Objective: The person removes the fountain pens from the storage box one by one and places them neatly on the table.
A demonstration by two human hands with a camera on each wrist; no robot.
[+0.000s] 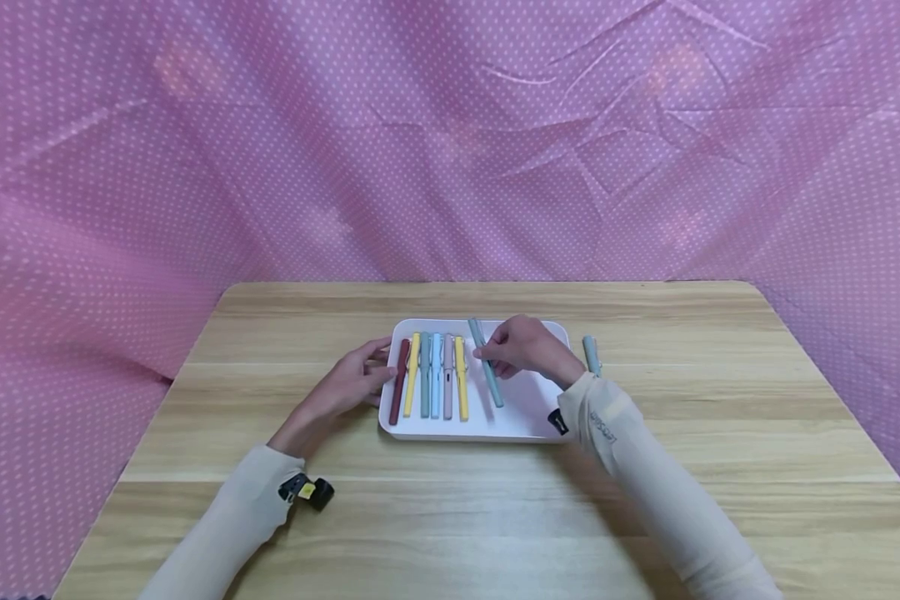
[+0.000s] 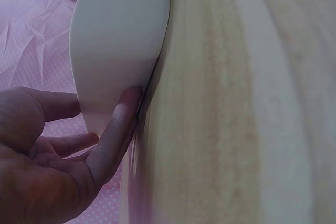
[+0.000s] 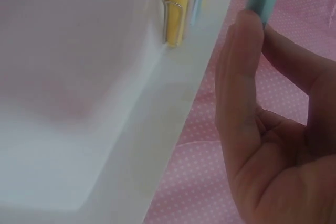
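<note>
Your tray (image 1: 525,417) sits mid-table (image 1: 450,517), white, long side running left to right. Six pens lie in its left half, side by side and close together, all lengthwise away from you: dark red pen (image 1: 399,382), yellow pen (image 1: 412,374), grey-green pen (image 1: 424,375), light blue pen (image 1: 436,376), pink pen (image 1: 447,377), second yellow pen (image 1: 461,378). The dark red and first yellow ones lean slightly, near ends toward the left. One more pen (image 1: 591,354) lies on the table just beside the tray's right rim, partly hidden behind your right wrist. Pink dotted cloth (image 1: 450,133) hangs behind and to both sides of the table.

Your right hand (image 1: 528,350) pinches the teal pen (image 1: 486,363) between thumb and fingertips, over the tray's bare middle, just right of the row. Its long axis runs roughly away from you, tilted: far end past the tray's back rim and leaning left, near end down toward the tray floor and to the right. Whether the near end touches the floor cannot be told.

Your left hand (image 1: 352,385) rests at the tray's left rim, fingers relaxed and nearly straight, one fingertip (image 2: 128,100) against the outer wall; it grasps nothing.
</note>
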